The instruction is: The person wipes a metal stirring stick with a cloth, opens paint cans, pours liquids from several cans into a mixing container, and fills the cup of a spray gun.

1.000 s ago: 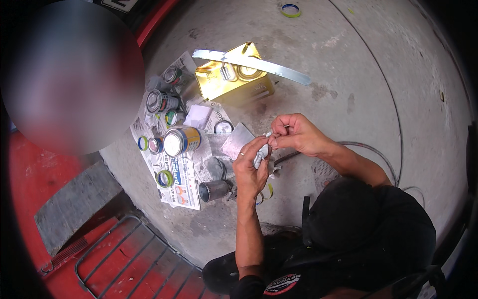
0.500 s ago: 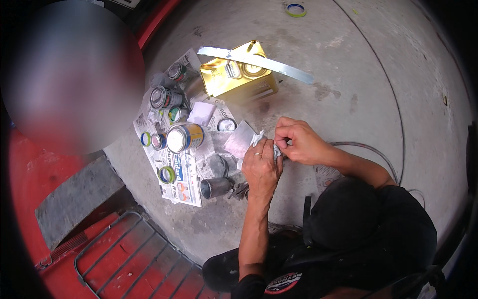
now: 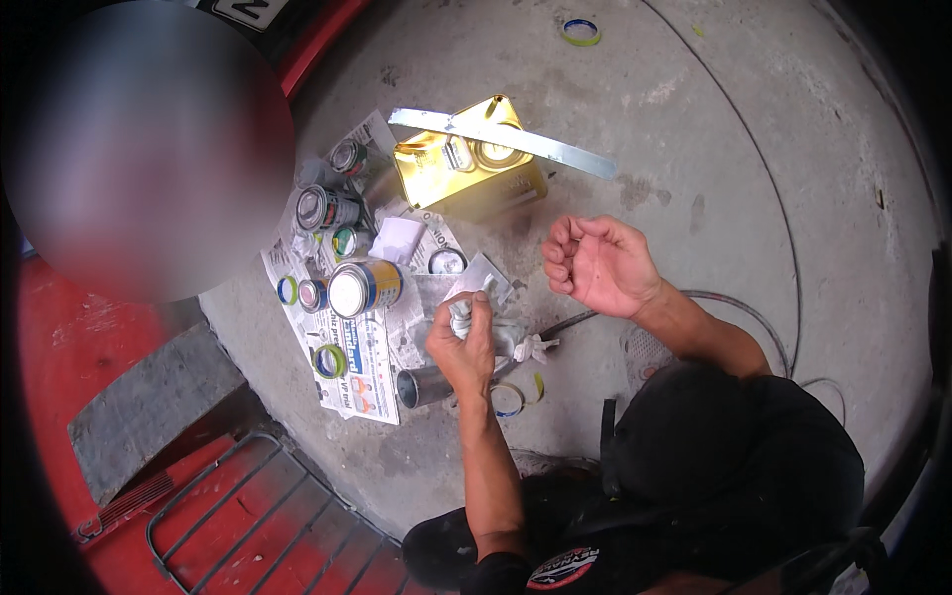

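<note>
My left hand [image 3: 468, 355] is closed around a crumpled whitish rag [image 3: 460, 317], held above the newspaper's right side. My right hand [image 3: 607, 266] is raised over the concrete, palm showing and fingers loosely curled, with nothing visible in it. Just beyond the left hand lies a pale folded sheet [image 3: 488, 275]. Another knotted white scrap [image 3: 535, 348] sits to the right of that hand. A dark grey metal cup [image 3: 424, 388] lies tipped on its side close to my left wrist. Part of what lies under the left hand is hidden.
Paint cans, including a white-lidded one [image 3: 349, 292], and green tape rolls [image 3: 329, 361] stand on the newspaper [image 3: 365, 382]. Behind them, a metal strip [image 3: 555, 151] rests across a gold tin [image 3: 436, 178]. A hose [image 3: 739, 307] runs along the right; a metal rack [image 3: 213, 496] stands lower left.
My hands, together at the rag before, have separated. The left moved left with the rag; the right let go and turned palm up. A tape ring and the knotted scrap are now uncovered.
</note>
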A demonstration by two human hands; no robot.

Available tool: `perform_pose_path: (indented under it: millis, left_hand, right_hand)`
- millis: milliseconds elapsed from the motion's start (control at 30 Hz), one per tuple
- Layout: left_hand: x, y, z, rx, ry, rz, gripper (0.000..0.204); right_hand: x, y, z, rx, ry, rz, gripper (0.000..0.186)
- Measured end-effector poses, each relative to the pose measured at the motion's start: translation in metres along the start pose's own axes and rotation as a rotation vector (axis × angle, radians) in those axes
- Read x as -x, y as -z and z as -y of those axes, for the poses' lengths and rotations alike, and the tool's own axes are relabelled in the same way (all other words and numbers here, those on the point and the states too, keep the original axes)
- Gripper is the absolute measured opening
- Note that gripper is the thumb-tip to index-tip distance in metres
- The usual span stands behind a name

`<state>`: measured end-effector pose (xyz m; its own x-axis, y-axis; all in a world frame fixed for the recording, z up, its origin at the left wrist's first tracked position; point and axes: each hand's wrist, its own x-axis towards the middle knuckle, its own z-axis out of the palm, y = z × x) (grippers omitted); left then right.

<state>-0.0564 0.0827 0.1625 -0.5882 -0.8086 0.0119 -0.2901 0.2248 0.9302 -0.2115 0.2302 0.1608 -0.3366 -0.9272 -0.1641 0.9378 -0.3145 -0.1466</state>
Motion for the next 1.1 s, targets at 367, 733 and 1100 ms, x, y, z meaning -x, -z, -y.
perform_pose_path:
  millis: [367,733,1100]
  left_hand:
    - [0.008,-0.009,-0.015,0.011,0.025,0.140,0.011]
    - [0.032,-0.034,-0.028,-0.022,-0.159,0.528,0.022]
    - [0.043,-0.057,0.018,0.079,-0.038,0.228,0.013]
  right_hand:
    - [0.000,-0.005,-0.001,0.039,0.009,-0.023,0.038]
    - [0.000,0.013,-0.011,0.518,-0.030,-0.100,0.061]
    - [-0.005,0.025,-0.042,0.979,0.133,0.024,0.050]
